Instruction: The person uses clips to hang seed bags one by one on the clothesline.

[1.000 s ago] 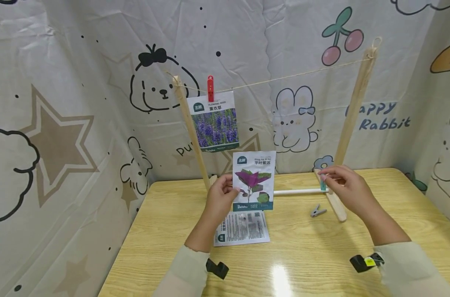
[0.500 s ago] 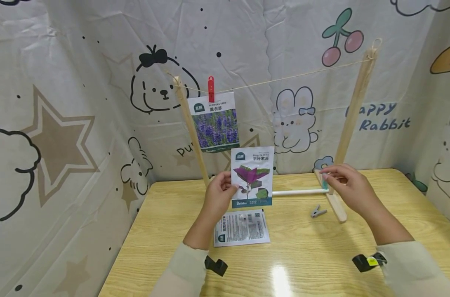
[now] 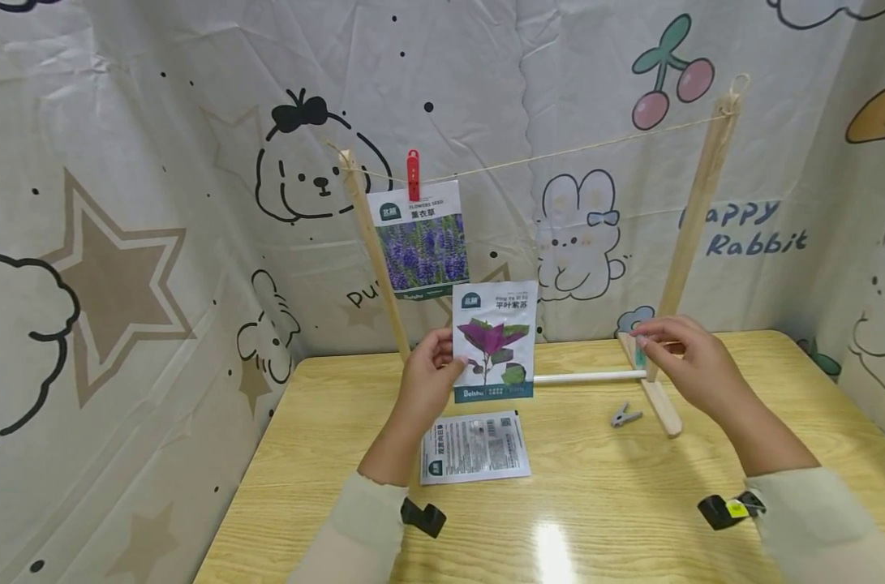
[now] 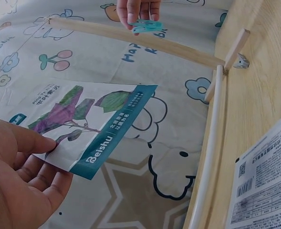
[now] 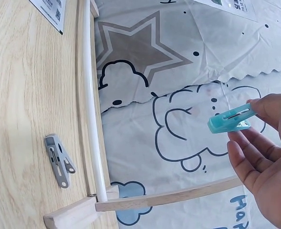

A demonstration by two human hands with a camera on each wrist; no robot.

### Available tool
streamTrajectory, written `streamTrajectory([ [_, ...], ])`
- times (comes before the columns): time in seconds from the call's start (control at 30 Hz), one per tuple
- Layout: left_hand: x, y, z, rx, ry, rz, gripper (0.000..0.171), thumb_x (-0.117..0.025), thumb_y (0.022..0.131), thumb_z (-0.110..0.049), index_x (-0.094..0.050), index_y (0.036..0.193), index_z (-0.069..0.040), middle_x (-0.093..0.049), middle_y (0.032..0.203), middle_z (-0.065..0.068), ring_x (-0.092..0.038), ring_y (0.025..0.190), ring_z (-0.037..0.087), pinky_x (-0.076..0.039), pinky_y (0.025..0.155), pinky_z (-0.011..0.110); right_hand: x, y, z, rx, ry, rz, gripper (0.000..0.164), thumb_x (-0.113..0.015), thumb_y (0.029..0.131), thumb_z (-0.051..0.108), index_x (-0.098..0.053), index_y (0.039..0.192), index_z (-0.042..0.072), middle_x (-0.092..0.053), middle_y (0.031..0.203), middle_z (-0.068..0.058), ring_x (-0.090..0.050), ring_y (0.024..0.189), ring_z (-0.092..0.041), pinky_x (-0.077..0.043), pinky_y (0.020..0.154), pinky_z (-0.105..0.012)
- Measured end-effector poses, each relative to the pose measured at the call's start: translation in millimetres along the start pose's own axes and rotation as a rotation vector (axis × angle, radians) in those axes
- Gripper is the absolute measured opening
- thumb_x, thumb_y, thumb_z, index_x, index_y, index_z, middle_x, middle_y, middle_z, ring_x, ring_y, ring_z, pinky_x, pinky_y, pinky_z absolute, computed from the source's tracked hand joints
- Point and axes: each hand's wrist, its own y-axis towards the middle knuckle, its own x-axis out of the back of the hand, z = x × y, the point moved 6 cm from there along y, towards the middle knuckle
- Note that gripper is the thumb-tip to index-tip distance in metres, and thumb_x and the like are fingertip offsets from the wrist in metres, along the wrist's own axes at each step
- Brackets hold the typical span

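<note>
Left hand pinches plant packet, right hand pinches teal clip.
Left to right: we see the packet raised above the table toward its far edge, thumb and fingers clamped on its left side; we judge it light, thin, bendy, a bit slick, best held by an edge. The clip, toward the table's far right corner, looks stiff, springy; we'd grip its handle ends.
</note>
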Motion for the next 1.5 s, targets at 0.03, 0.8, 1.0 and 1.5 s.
streamTrajectory([
  [0.03,0.0,0.1,-1.0,0.001,0.000,0.001,0.037,-0.064,0.094,0.001,-0.060,0.130,-0.006,-0.066,0.112,0.015,-0.060,0.093,0.017,-0.051,0.082,0.022,0,1,1,0.004,-0.005,-0.003,0.023,-0.058,0.104,0.022,-0.070,0.118,0.008,-0.062,0.117,-0.008,-0.045,0.092,0.017,-0.039,0.079,-0.002],
  [0.8,1.0,3.7,-10.5,-0.020,-0.007,0.021,0.028,-0.064,0.095,-0.002,-0.064,0.122,-0.004,-0.067,0.109,0.014,-0.061,0.092,0.016,-0.053,0.081,0.022,11,12,14,0.043,-0.051,0.010,0.022,-0.059,0.103,0.023,-0.070,0.117,0.010,-0.063,0.120,-0.009,-0.046,0.089,0.014,-0.041,0.076,-0.007],
  [1.0,0.9,4.3,-13.8,-0.024,-0.045,0.031,0.028,-0.063,0.095,-0.001,-0.063,0.123,-0.003,-0.066,0.108,0.016,-0.061,0.090,0.015,-0.053,0.079,0.021,13,16,17,0.050,-0.070,0.009,0.023,-0.060,0.103,0.023,-0.070,0.116,0.008,-0.064,0.121,-0.011,-0.046,0.089,0.015,-0.041,0.076,-0.005],
  [1.5,-7.9,10.0,-14.7,-0.018,-0.084,0.019,0.024,-0.060,0.096,0.001,-0.063,0.120,0.002,-0.067,0.108,0.020,-0.062,0.088,0.013,-0.055,0.079,0.022,24,30,20,0.072,-0.081,0.008,0.019,-0.062,0.101,0.017,-0.071,0.113,0.005,-0.064,0.123,-0.014,-0.051,0.091,0.005,-0.040,0.076,-0.003],
])
